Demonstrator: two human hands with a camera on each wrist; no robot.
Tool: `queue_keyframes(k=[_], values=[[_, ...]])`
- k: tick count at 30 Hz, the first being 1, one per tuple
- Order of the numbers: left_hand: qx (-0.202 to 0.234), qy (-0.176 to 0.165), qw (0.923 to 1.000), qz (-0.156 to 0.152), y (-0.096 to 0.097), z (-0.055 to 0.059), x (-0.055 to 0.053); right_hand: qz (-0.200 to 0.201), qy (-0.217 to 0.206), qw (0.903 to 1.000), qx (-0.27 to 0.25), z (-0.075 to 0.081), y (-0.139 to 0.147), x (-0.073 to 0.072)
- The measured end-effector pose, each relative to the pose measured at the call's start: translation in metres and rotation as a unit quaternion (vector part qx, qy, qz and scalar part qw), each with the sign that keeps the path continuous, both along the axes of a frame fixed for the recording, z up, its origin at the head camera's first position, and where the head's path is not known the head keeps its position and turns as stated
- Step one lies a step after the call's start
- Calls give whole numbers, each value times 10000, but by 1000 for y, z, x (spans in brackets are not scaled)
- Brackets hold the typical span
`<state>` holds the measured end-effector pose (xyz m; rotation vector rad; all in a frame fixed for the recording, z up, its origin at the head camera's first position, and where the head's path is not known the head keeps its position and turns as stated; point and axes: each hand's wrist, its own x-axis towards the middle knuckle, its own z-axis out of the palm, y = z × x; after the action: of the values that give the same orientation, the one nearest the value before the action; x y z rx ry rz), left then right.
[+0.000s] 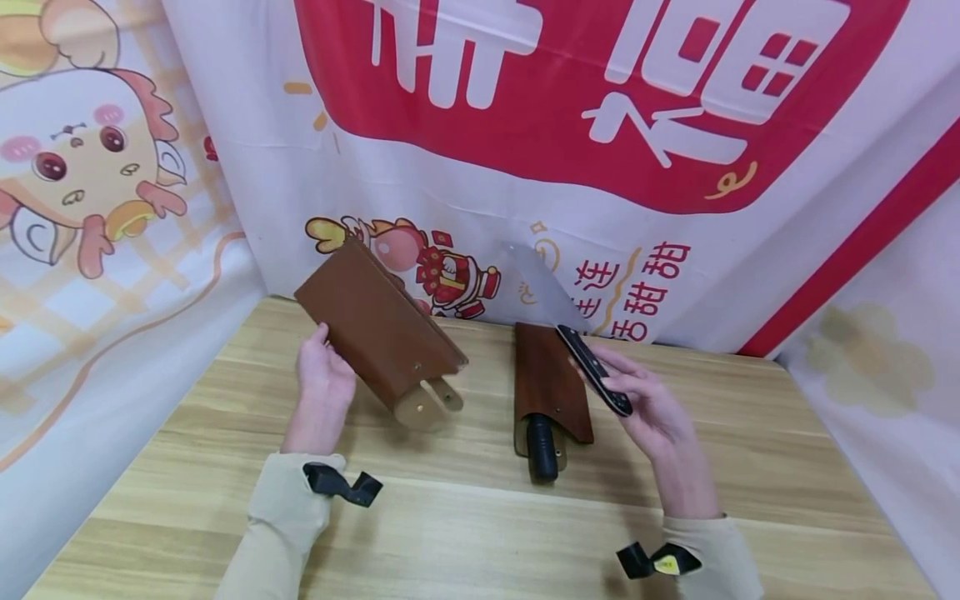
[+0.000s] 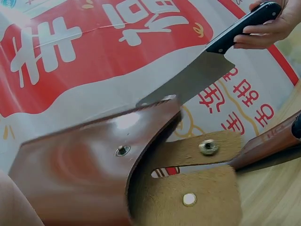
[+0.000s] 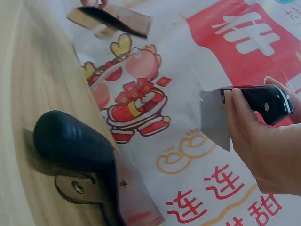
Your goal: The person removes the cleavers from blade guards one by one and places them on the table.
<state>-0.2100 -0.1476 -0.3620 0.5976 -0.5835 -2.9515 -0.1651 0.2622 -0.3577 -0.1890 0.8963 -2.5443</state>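
Observation:
My left hand (image 1: 327, 373) grips the side of a brown leather knife sheath (image 1: 378, 321), held up at a tilt above the table. The sheath's open end faces me, and in the left wrist view its mouth gapes, with unfastened snap tabs (image 2: 207, 183) beyond it. In my right hand (image 1: 654, 407) is a cleaver, held by its black riveted handle (image 1: 592, 371). The bare blade (image 2: 188, 77) points up and to the left, apart from the sheath. Between the hands, a second brown sheath (image 1: 543, 367) lies on the table with a black knife handle (image 1: 542, 454) sticking out.
The wood-grain table (image 1: 465, 533) runs back to a white cloth (image 1: 247, 150) printed with red shapes and cartoon figures. More cloth hangs along the left and right sides. Black straps (image 1: 345, 483) circle both sleeves.

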Motion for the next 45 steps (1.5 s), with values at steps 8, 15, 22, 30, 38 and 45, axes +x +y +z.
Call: queue_keyframes(k=[8, 15, 22, 30, 38, 45], values=[[-58, 316, 9994, -124, 4, 0, 2, -279, -286, 9938, 1036, -4, -15, 2], [-758, 269, 9968, -36, 6, -1, -1, -583, 165, 9742, 2174, -10, -33, 2], [-1402, 262, 9898, 41, 15, -7, -3, -522, 109, 9666, 2505, -14, -42, 3], [-1590, 317, 9868, 16, 21, -12, -4, -442, 228, 9605, 2738, -22, -56, 2], [-1912, 189, 9809, -314, 24, -16, -3, -356, 98, 9525, 3022, -29, -69, 4], [-2393, 181, 9702, -337, 28, -21, -6, -241, -14, 9554, 2945, -34, -78, 6]])
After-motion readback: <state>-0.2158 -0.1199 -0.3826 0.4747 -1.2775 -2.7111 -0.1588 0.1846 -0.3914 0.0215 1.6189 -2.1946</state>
